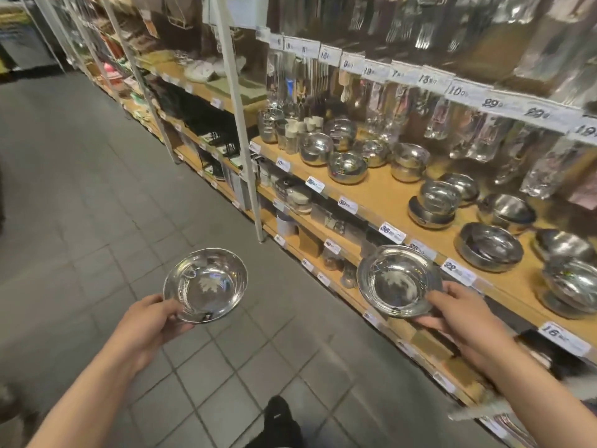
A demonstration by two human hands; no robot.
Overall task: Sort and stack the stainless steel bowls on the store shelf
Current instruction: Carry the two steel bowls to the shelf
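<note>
My left hand [147,321] grips the near rim of a shallow steel bowl [206,284], held level over the tiled floor. A second shallow steel bowl [399,281] is in my right hand [465,315], tilted a little toward me, in front of the shelf edge. Both bowls face up and are empty. On the wooden shelf [381,192] to the right stand several other steel bowls, some single, some stacked, such as a large one [489,247] and a small stack [434,203].
Price tags [392,232] line the shelf edges. Bagged cutlery [478,137] hangs above the bowls. A white upright post [240,124] stands left of the bowl section. Lower shelves hold boxed goods. My black shoe [279,418] is on the grey tile floor [97,189].
</note>
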